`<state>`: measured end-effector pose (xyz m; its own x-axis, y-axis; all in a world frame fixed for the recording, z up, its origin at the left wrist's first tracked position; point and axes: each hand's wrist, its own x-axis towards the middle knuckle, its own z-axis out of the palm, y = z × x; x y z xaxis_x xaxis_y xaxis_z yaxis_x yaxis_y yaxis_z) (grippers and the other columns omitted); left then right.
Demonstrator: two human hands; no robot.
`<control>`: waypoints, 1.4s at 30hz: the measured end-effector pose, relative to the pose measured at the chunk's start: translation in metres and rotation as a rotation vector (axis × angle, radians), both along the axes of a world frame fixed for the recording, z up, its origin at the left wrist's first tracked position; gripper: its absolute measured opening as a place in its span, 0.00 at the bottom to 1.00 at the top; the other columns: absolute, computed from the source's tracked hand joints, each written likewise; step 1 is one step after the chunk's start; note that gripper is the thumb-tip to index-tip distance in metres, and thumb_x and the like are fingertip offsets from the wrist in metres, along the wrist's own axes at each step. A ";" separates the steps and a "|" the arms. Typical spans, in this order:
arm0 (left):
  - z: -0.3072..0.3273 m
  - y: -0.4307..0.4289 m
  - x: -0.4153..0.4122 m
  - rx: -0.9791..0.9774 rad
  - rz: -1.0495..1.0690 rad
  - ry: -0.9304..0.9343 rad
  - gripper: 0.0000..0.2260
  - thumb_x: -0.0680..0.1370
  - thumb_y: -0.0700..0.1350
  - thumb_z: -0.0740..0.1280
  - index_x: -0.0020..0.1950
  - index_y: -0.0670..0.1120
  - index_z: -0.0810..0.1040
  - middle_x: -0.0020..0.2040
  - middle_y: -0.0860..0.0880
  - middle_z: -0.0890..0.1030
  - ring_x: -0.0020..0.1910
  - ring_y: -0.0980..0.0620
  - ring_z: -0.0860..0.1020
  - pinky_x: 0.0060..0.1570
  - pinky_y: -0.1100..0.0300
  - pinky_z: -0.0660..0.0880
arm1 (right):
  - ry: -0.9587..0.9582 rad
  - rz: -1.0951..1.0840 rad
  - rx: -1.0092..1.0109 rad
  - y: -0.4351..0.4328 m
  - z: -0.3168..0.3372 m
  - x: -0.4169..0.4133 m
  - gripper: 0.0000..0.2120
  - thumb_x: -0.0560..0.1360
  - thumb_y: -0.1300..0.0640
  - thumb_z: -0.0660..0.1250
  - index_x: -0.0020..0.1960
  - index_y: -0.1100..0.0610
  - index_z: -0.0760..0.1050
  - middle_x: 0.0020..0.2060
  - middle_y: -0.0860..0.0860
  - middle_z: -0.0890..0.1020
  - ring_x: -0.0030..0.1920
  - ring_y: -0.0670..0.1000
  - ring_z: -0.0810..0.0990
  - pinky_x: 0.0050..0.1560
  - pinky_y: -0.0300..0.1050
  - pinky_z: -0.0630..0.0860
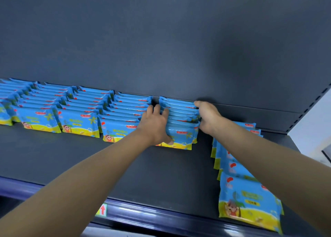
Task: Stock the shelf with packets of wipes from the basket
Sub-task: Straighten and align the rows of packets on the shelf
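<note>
On the dark grey metal shelf (89, 161), left hand (155, 125) and right hand (207, 116) clamp curled fingers on either end of a standing row of blue-and-yellow plastic wipe packets (180, 118), evidently squaring it with neighbouring rows (125, 109)

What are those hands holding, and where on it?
The row of wipes packets, between both hands: the left hand grips its left end, thumb on the front packet; the right hand presses its right end.
</note>
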<state>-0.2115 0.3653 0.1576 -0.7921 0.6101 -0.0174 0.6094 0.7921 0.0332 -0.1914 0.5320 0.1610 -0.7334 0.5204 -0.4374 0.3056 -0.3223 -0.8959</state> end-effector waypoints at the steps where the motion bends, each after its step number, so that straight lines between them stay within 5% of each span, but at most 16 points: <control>1: 0.000 -0.001 0.000 -0.034 0.012 0.017 0.50 0.63 0.63 0.73 0.75 0.46 0.51 0.71 0.43 0.57 0.70 0.39 0.56 0.69 0.50 0.59 | -0.018 0.007 0.032 -0.001 -0.002 0.001 0.06 0.76 0.57 0.62 0.46 0.56 0.76 0.52 0.57 0.82 0.52 0.56 0.81 0.57 0.58 0.76; 5: 0.006 0.001 0.000 -0.108 0.030 0.078 0.50 0.62 0.65 0.73 0.74 0.47 0.53 0.65 0.42 0.62 0.61 0.40 0.65 0.59 0.52 0.68 | -0.088 -0.013 0.123 -0.007 -0.003 0.005 0.07 0.77 0.55 0.61 0.54 0.55 0.72 0.39 0.49 0.76 0.38 0.47 0.75 0.42 0.44 0.76; 8: 0.009 0.005 0.000 -0.055 0.011 -0.008 0.48 0.61 0.60 0.76 0.72 0.44 0.58 0.63 0.42 0.63 0.58 0.41 0.67 0.58 0.52 0.69 | -0.125 -0.012 0.079 -0.011 -0.002 0.002 0.19 0.76 0.53 0.62 0.65 0.56 0.68 0.47 0.52 0.74 0.48 0.53 0.75 0.49 0.47 0.74; 12: 0.013 0.002 -0.005 0.062 0.005 -0.141 0.48 0.61 0.55 0.78 0.73 0.44 0.58 0.65 0.42 0.61 0.63 0.41 0.64 0.60 0.50 0.69 | -0.115 -0.020 -0.058 -0.012 0.005 0.001 0.12 0.75 0.56 0.61 0.56 0.56 0.75 0.56 0.55 0.81 0.57 0.57 0.80 0.60 0.60 0.74; 14: 0.012 0.001 -0.005 0.081 -0.009 -0.152 0.49 0.61 0.55 0.78 0.74 0.45 0.56 0.66 0.43 0.61 0.65 0.42 0.62 0.63 0.50 0.67 | -0.118 -0.038 -0.060 -0.014 0.004 0.002 0.15 0.74 0.55 0.62 0.60 0.55 0.72 0.57 0.56 0.80 0.57 0.58 0.79 0.59 0.61 0.74; 17: 0.008 0.000 -0.004 0.115 -0.027 -0.156 0.50 0.62 0.56 0.78 0.75 0.45 0.53 0.67 0.43 0.60 0.66 0.42 0.60 0.65 0.51 0.65 | -0.099 -0.061 -0.086 -0.015 0.003 0.000 0.15 0.73 0.54 0.62 0.59 0.55 0.73 0.52 0.54 0.81 0.50 0.57 0.82 0.55 0.58 0.77; 21: 0.005 0.000 -0.006 0.175 -0.018 -0.203 0.50 0.62 0.56 0.77 0.75 0.44 0.53 0.71 0.44 0.57 0.69 0.43 0.58 0.66 0.51 0.64 | -0.084 -0.071 -0.133 -0.011 0.006 0.001 0.08 0.75 0.55 0.62 0.41 0.55 0.77 0.38 0.52 0.84 0.35 0.54 0.83 0.45 0.51 0.80; 24: 0.000 -0.001 -0.005 0.156 0.018 -0.195 0.53 0.62 0.59 0.77 0.76 0.46 0.48 0.73 0.43 0.52 0.71 0.41 0.55 0.68 0.50 0.61 | -0.096 -0.093 -0.103 -0.008 0.007 0.003 0.08 0.75 0.56 0.60 0.41 0.56 0.76 0.44 0.53 0.83 0.45 0.54 0.82 0.58 0.56 0.76; 27: -0.005 -0.005 -0.004 0.298 0.079 -0.294 0.59 0.60 0.55 0.79 0.76 0.47 0.41 0.75 0.43 0.47 0.72 0.41 0.58 0.68 0.51 0.63 | -0.103 -0.108 -0.039 -0.006 0.004 0.006 0.11 0.76 0.59 0.58 0.49 0.59 0.78 0.54 0.57 0.82 0.55 0.56 0.81 0.60 0.58 0.75; 32: -0.009 0.002 -0.003 0.509 0.132 -0.397 0.63 0.57 0.50 0.82 0.76 0.46 0.39 0.72 0.46 0.53 0.70 0.45 0.64 0.66 0.55 0.66 | -0.133 -0.068 0.057 0.000 0.002 0.009 0.15 0.77 0.61 0.56 0.57 0.62 0.77 0.55 0.60 0.81 0.55 0.59 0.80 0.58 0.59 0.77; 36: -0.014 0.007 -0.007 0.498 0.160 -0.431 0.62 0.58 0.52 0.81 0.76 0.45 0.39 0.70 0.45 0.58 0.71 0.45 0.61 0.67 0.55 0.64 | -0.136 -0.021 0.059 0.001 0.004 0.012 0.13 0.78 0.60 0.57 0.58 0.60 0.77 0.55 0.58 0.81 0.53 0.59 0.81 0.56 0.57 0.78; 42: -0.018 0.004 -0.013 0.471 0.111 -0.510 0.64 0.58 0.50 0.81 0.75 0.46 0.34 0.77 0.49 0.43 0.76 0.48 0.51 0.71 0.54 0.57 | -0.104 -0.015 -0.007 -0.002 0.003 0.016 0.13 0.78 0.58 0.59 0.56 0.59 0.78 0.53 0.58 0.82 0.52 0.58 0.82 0.57 0.57 0.78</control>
